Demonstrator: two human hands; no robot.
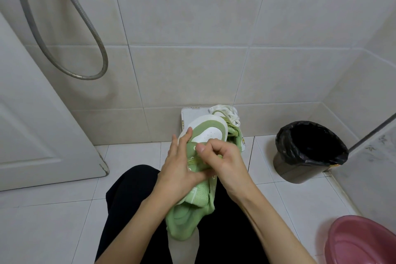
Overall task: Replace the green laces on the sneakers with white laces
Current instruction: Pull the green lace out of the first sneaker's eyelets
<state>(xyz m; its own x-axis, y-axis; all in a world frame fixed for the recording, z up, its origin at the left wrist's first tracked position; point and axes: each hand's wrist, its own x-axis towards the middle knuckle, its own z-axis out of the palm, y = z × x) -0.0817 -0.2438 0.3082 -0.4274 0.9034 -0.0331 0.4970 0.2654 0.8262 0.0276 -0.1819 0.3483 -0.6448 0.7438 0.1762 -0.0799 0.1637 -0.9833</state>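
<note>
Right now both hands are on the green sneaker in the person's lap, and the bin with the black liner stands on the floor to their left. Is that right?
Not quite. The head view shows the bin on the floor to the person's right, not far from the pink basin. The rest holds: the left hand and the right hand are both on the green sneaker in the lap.

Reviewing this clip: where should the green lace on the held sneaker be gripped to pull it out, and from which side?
Pinch the green lace at an exposed crossbar between the eyelet rows, coming from above. The sneaker lies on the lap with its toe pointing away and its lacing facing up. The left hand grips its side, and the right hand appears to pinch there.
</note>
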